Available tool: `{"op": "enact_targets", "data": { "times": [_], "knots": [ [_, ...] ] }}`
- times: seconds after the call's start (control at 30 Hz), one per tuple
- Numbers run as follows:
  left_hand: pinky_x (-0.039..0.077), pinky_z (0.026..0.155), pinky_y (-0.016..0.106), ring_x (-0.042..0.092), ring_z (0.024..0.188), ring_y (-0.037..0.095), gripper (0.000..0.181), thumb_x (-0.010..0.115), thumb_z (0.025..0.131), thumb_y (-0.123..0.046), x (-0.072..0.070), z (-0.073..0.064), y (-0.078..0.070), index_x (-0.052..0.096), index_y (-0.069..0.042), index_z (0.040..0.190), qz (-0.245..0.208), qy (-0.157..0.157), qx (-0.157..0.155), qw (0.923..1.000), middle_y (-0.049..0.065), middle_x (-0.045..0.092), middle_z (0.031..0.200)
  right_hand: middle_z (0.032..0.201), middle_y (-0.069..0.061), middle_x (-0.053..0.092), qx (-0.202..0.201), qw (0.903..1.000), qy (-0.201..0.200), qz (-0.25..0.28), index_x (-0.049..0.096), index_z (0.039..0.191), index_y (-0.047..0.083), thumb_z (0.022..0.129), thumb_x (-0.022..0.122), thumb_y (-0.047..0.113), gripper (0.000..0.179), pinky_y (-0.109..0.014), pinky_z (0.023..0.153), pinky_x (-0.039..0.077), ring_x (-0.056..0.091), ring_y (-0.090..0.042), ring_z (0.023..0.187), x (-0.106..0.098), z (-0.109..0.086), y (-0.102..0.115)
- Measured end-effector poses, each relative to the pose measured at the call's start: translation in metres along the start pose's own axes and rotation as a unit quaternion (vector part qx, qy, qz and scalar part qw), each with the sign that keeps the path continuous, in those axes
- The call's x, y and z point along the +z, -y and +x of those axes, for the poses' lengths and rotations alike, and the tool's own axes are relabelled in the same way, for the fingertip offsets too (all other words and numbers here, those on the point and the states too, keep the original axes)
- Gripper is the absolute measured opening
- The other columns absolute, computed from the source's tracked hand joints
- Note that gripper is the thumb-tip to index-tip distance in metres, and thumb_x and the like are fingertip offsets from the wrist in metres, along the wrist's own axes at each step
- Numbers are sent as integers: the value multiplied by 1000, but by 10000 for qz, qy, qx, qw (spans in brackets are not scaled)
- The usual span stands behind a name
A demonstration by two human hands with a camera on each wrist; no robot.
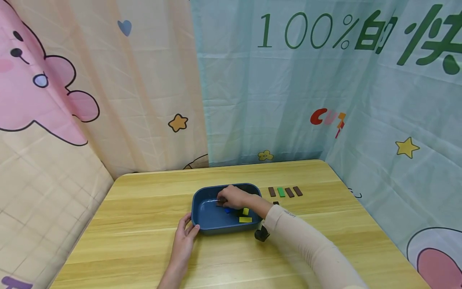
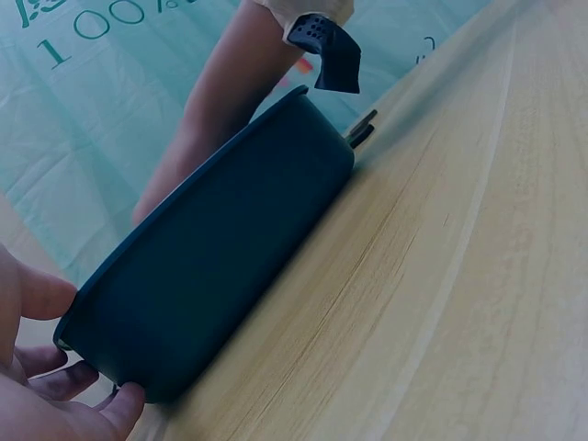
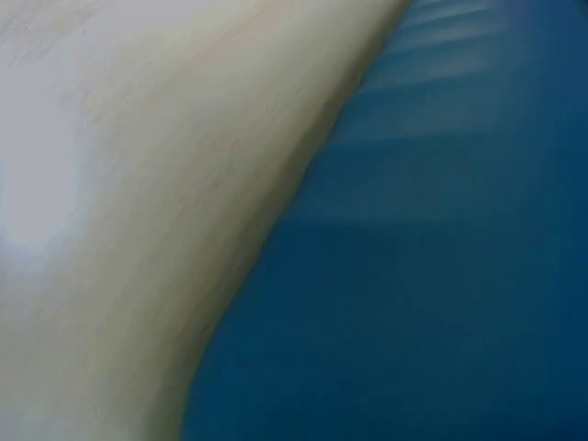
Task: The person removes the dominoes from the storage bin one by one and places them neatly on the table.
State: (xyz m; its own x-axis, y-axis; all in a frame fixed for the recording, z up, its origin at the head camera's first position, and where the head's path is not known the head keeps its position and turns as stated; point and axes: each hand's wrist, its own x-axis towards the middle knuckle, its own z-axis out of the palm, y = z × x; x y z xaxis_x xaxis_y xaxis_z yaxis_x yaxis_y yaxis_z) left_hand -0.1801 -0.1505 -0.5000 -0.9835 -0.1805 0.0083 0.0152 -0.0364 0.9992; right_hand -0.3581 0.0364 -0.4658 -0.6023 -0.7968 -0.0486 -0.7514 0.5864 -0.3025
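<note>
A dark blue rectangular basin [image 1: 211, 230] stands on the table. My left hand [image 1: 185, 237] grips its near left corner; in the left wrist view thumb and fingers lie around the basin's end wall [image 2: 211, 248]. Inside the basin my right hand [image 1: 234, 196] reaches down with curled fingers, pinching a small dark brown block [image 1: 221, 202], mostly covered by the fingers. Near it in the basin lie a blue block [image 1: 227, 210], a yellow block [image 1: 246, 211] and another yellow block [image 1: 245, 220]. The right wrist view shows only a blurred pale surface and blue basin wall [image 3: 386, 312].
Right of the basin, a row on the wooden table [image 1: 144, 208] holds a green block [image 1: 281, 192] and several brown blocks [image 1: 289, 192]. A black piece [image 1: 276, 203] lies partly behind the right sleeve. A black wrist device [image 1: 261, 234] hangs below the right forearm. Printed curtains [image 1: 270, 100] enclose the table.
</note>
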Motion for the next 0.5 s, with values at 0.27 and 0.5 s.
{"op": "enact_targets", "data": {
  "times": [0.27,0.5],
  "knots": [
    [33,117,54,34,144,48,51,49,106,0,1,0,-1,32,4,155,-38,-4,-97,9999,27,28,159,95,3,70,-30,9998,142,164,76,109,11,94,75,3,17,-23,79,55,64,-10,86,-1,1,3],
    [33,117,56,34,143,51,52,49,107,0,0,-1,-3,31,7,155,-40,-14,-14,10000,31,27,159,92,2,66,-54,9992,3,399,70,102,13,95,71,0,14,-24,79,53,59,-10,83,-11,-3,3]
  ]
}}
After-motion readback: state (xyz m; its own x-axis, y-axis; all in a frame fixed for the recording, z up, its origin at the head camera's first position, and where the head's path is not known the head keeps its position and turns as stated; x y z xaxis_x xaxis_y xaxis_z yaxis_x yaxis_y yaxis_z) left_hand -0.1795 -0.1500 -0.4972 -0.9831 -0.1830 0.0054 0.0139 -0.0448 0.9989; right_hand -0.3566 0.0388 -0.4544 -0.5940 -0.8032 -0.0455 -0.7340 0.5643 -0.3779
